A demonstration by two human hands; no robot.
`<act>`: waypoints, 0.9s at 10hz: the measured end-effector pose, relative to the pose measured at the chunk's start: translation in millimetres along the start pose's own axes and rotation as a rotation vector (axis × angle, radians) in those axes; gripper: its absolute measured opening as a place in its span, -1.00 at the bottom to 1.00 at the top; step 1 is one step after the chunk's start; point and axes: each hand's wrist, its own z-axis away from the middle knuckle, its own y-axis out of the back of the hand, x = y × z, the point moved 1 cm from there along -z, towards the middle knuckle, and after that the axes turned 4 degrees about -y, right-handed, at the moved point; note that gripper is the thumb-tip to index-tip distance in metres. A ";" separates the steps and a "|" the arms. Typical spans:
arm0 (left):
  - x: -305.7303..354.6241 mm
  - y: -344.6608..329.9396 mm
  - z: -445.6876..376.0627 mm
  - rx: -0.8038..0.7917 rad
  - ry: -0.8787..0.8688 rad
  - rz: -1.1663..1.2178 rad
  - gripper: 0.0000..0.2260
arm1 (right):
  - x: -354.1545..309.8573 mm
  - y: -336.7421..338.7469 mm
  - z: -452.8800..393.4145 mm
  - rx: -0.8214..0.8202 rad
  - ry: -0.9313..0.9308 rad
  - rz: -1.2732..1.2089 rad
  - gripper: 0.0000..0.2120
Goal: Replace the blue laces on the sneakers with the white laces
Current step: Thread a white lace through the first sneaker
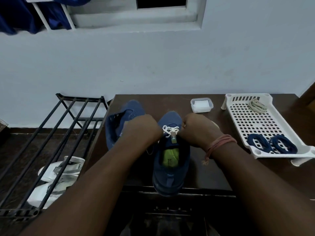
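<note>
A blue sneaker with a green insole stands on the dark table, heel at the near edge. A white lace crosses its lower eyelets. My left hand and my right hand sit on either side of the tongue, fingers curled, each gripping an end of that lace. The second blue sneaker lies without a lace behind my left hand. Two coiled blue laces rest in the white tray, and a bundled white lace lies at its far end.
A small clear lidded box stands behind the sneakers. A black metal shoe rack stands left of the table, with white shoes on the floor under it. The wall is close behind the table.
</note>
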 end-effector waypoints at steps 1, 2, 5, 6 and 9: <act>-5.9 20.9 6.0 0.086 0.055 -0.042 -0.76 | -2.9 13.5 0.7 -0.015 -0.066 -0.144 -0.84; -15.4 21.4 6.9 0.009 0.083 -0.097 -0.80 | 1.0 34.2 2.3 -0.062 -0.163 -0.234 -0.82; -11.3 11.1 10.0 0.166 0.164 -0.109 -0.80 | 25.2 51.6 6.0 -0.142 -0.272 -0.179 -0.80; -0.9 5.3 7.7 0.300 -0.004 -0.097 -0.71 | 16.0 51.8 7.5 -0.259 -0.190 -0.394 -0.70; 23.2 14.7 2.0 0.125 -0.321 0.682 -0.85 | 2.9 61.5 3.4 -0.186 0.025 -1.200 -0.79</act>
